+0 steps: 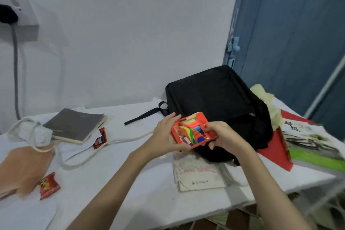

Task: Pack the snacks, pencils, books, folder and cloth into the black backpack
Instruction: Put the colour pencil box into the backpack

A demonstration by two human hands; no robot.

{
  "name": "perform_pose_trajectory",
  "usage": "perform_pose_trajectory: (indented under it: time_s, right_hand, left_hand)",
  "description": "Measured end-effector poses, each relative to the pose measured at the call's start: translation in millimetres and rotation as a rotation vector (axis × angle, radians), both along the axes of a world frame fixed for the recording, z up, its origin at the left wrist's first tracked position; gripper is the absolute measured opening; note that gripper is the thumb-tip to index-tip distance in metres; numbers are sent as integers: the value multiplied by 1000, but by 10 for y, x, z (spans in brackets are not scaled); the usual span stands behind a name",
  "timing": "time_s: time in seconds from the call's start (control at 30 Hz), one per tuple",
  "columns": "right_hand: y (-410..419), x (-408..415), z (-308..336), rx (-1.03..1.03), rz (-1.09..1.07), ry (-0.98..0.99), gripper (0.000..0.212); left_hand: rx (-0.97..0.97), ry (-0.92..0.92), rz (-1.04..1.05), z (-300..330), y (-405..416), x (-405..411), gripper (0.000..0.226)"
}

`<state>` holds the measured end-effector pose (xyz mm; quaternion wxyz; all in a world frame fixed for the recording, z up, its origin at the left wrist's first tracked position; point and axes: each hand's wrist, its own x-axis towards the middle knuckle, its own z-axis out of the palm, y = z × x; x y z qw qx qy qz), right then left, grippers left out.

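Note:
Both hands hold an orange box of coloured pencils (192, 130) in front of the black backpack (218, 110), which lies flat on the table. My left hand (165, 134) grips the box's left side. My right hand (222, 136) grips its right end. Grey books (74, 125) are stacked at the left. One red snack packet (99, 138) lies beside them, another (49, 186) near the front left. A pale yellow cloth (268, 102) sits right of the backpack. A red folder (276, 151) and printed books (309, 136) lie at the right.
A white power strip (35, 132) with a looping cord (78, 162) lies at the left, beside an orange bag (20, 168). A cream tote bag (197, 175) lies under my forearms. A green folder (317, 158) is at the right edge. A blue door (291, 33) stands behind.

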<state>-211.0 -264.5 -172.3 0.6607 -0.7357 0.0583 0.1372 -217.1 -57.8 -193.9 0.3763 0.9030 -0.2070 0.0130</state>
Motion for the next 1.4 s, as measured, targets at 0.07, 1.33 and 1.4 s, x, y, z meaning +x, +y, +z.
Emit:
perform_pose_trajectory:
  time_s: [0.07, 1.33, 1.4]
  right_hand:
    - [-358, -49, 36, 96, -188, -16, 14]
    - [-1283, 137, -396, 522, -899, -22, 16]
    - [-1360, 148, -427, 517, -934, -41, 7]
  left_hand:
    - [-237, -23, 85, -16, -180, 123, 57]
    - [68, 520, -287, 119, 301, 514, 27]
    - [-155, 547, -227, 96, 318, 516, 25]
